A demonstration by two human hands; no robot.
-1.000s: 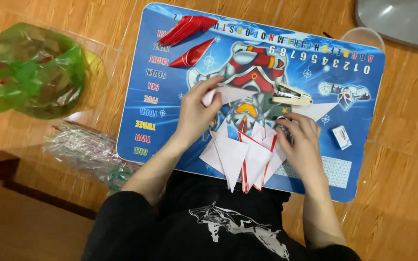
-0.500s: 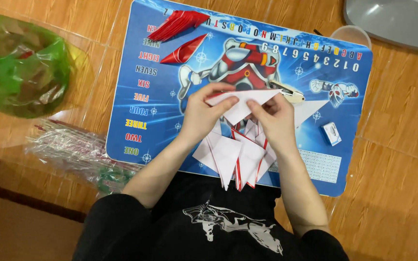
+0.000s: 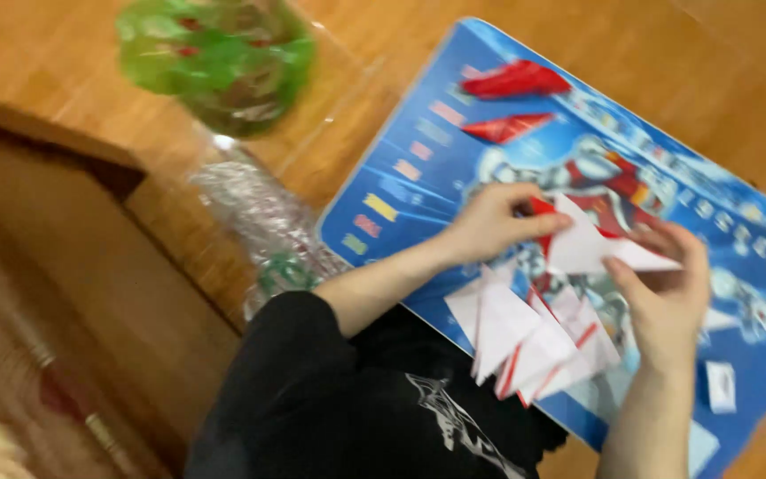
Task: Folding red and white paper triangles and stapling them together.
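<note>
White paper [image 3: 589, 250] (folded) in both grips

1. White folded paper [image 3: 591, 248], red along one edge, is showing.
2. Near pile of paper pieces [image 3: 534, 341] is showing white with red edges.
3. Blue play mat [image 3: 418, 168] is carrying coloured blocks and a red-and-silver figure.
4. Far-left plastic bag [image 3: 219, 58] is showing translucent green.

Both bare forearms reach forward from short black sleeves and draw in toward each other. The left hand [image 3: 489, 222] is curled, thumb and fingertips pinched together in a closed grip, knuckles raised, wrist nearly straight. The right hand [image 3: 667, 297] sits just beside it, slightly nearer the body, palm turned inward, fingers bent and thumb pressed against them in its own pinching grip. Motion blur softens the fingertips.
</note>
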